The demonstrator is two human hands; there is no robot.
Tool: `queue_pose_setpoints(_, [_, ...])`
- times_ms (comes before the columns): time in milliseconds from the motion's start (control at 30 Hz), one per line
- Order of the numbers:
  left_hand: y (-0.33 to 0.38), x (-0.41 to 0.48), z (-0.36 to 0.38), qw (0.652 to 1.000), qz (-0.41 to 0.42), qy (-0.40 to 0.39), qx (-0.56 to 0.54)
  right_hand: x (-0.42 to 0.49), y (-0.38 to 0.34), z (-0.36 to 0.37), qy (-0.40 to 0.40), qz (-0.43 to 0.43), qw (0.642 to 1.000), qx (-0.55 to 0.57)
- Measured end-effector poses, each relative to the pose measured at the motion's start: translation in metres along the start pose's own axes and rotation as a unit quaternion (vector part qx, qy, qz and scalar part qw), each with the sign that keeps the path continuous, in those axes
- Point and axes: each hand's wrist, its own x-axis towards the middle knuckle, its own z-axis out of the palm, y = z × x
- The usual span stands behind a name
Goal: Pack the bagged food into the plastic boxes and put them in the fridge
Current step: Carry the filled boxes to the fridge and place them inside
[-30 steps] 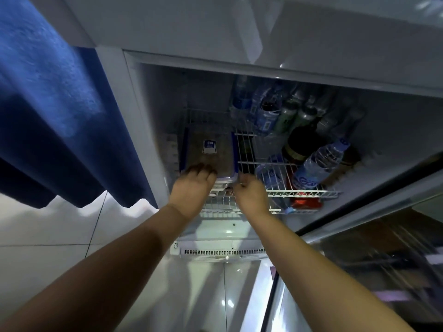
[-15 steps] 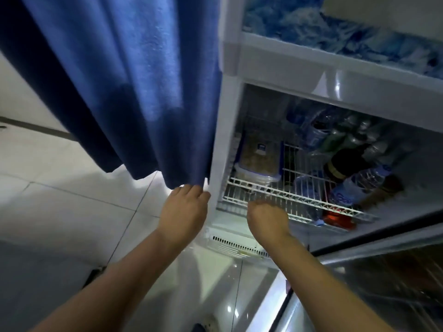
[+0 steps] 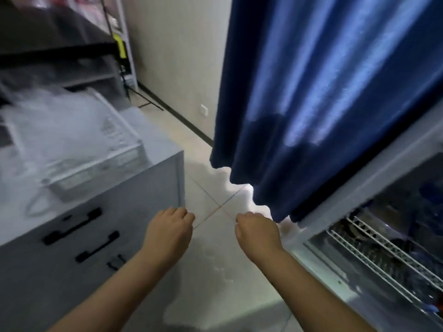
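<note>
Head view, left to right. Grey cabinet (image 3: 100, 212) at left; blurred pale shape on top (image 3: 72, 140), possibly plastic box or bags, not identifiable. Left hand (image 3: 167, 233) loosely curled, nothing grasped. Right hand (image 3: 257, 232) loosely clenched, empty. Both held over tiled floor (image 3: 215, 271). Blue curtain (image 3: 323, 104) hung beside fridge. Fridge (image 3: 359, 188) seen open at right, wire shelf (image 3: 383, 255) visible. Boxes inside not discernible; contents dark, cut off by frame edge. Progress judged partial: more packing likely left, door not yet shut.
</note>
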Motion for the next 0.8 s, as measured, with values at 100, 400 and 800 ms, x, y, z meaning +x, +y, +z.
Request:
queue_pose_setpoints(100, [-0.073,-0.071,-0.029,0.998,-0.065,0.008,0.021,0.006,-0.093,-0.012,-0.001,-0.077,0.996,0.035])
queue_pose_setpoints(400, [-0.239,-0.274,-0.134,0.95,-0.29,0.064,0.091,0.019,-0.357,-0.039,0.036,-0.288,0.956,0.036])
queue_pose_setpoints(800, [-0.334,-0.379,-0.185,0.862,-0.466,0.137,0.143,0.049,-0.553,-0.052,-0.023,-0.351,0.926,0.138])
